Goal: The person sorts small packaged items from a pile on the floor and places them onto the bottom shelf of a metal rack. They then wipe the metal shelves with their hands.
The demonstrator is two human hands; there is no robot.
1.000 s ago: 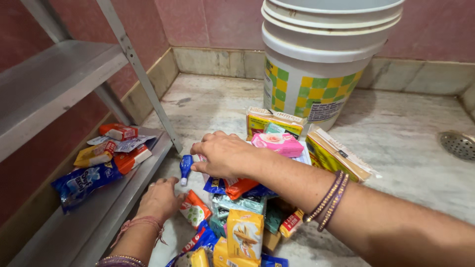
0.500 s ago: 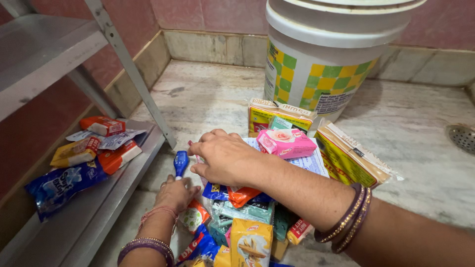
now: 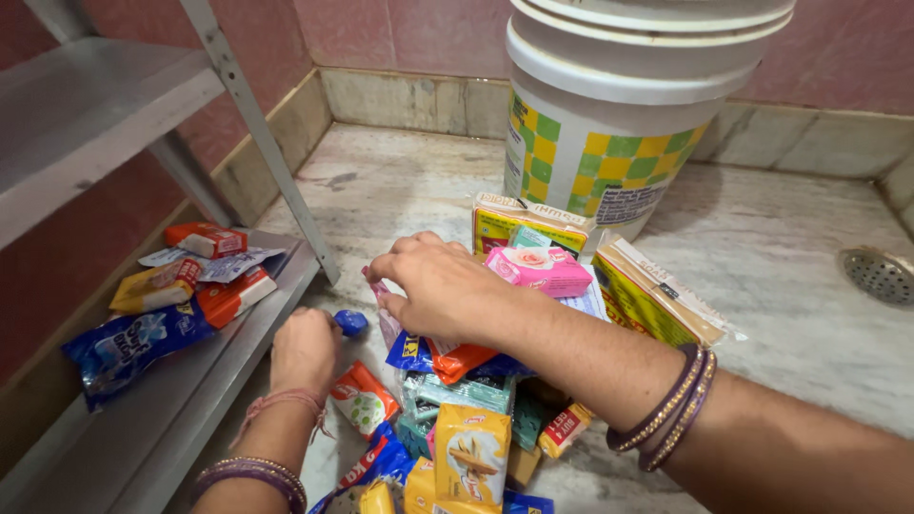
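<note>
The left hand rests low on the marble floor at the edge of the bottom metal shelf, its grip curled around a small blue bottle whose rounded end pokes out past the knuckles. The right hand reaches across the heap of small packets, palm down, fingers bent together and pinching a thin pale pink sachet that hangs just beside the blue bottle. Under that hand lie a blue packet and an orange packet. A pink soap box sits on top of a yellow carton, touching the wrist side of the right hand. Behind them stands a big white bucket with green and yellow checks. On the shelf lie a blue pouch and several orange wrappers.
</note>
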